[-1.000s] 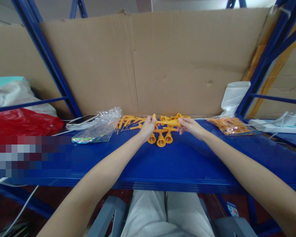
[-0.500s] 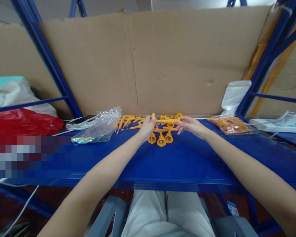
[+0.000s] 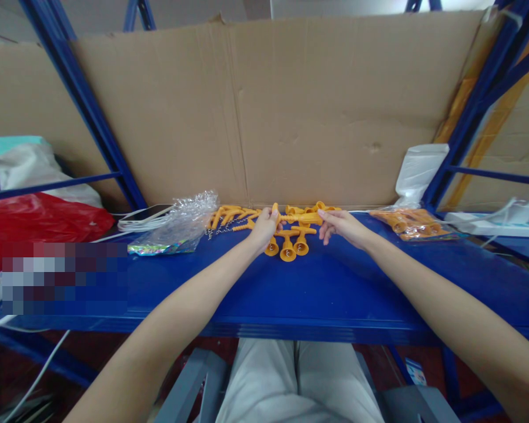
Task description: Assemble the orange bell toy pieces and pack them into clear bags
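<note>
I can read no words or numbers; the small blue-and-white printed packet (image 3: 416, 372) showing below my blue metal table (image 3: 308, 294)'s front edge, right of its middle, bears illegible marks.

The left grip (image 3: 264, 228) covers much of the handle of the orange corkscrew (image 3: 306, 218), and the right grip (image 3: 341, 227) hides the far end of its bell-shaped body. Bell-shaped pieces (image 3: 321, 205) behind it are partly covered. A pixelated block (image 3: 66, 279) masks a patch at the left. The colourful patch on the clear plastic bag (image 3: 180, 226) is too small to make out. Contents of the glossy packet (image 3: 418, 224) look like more bell-shaped pieces, though reflections blur them. The red plastic bag (image 3: 48, 223) runs off the left edge.
</note>
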